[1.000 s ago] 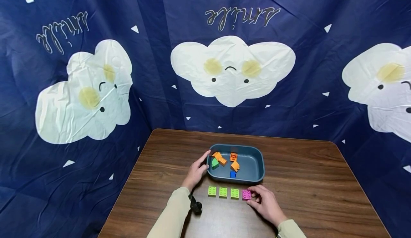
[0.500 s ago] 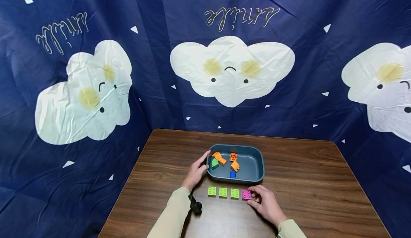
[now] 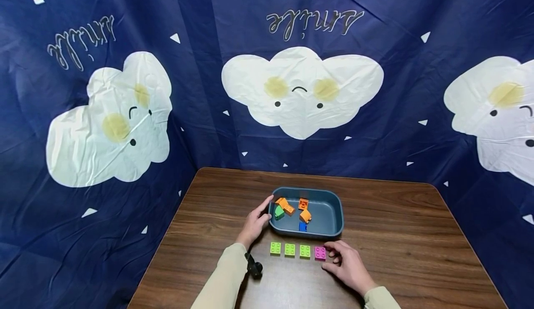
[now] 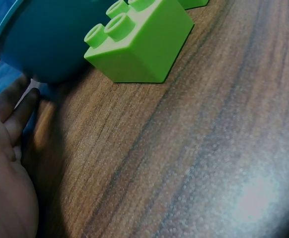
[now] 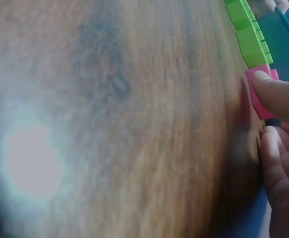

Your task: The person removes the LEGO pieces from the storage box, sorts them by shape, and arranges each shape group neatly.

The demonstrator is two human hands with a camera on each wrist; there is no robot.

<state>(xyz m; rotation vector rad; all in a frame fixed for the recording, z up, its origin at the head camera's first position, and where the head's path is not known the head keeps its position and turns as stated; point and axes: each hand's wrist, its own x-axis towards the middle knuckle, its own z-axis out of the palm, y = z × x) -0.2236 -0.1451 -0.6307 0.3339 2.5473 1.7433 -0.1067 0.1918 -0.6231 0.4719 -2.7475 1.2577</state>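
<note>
My left hand (image 3: 253, 225) rests against the left end of a dark blue-grey bin (image 3: 329, 232), its fingers fairly straight along the outer wall. Orange bricks (image 3: 306, 215), a green brick (image 3: 279, 212) and a blue brick (image 3: 302, 226) lie inside. In front of the bin, three lime green bricks (image 3: 289, 249) form a row, with a magenta brick (image 3: 320, 253) at its right end, all studs up. My right hand (image 3: 348, 265) is just right of the magenta brick, thumb and fingers spread. In the right wrist view the thumb overlaps the magenta brick (image 5: 256, 94); contact is unclear.
The wooden table (image 3: 396, 225) extends on both sides of the bin and toward me. A dark blue curtain (image 3: 196, 114) with white clouds hangs behind and beside it. A black wrist camera (image 3: 254, 267) is strapped to my left wrist.
My right hand has shifted slightly right, its fingertips drawing off the magenta brick, which stays put. The left hand, bin and other bricks have not moved.
</note>
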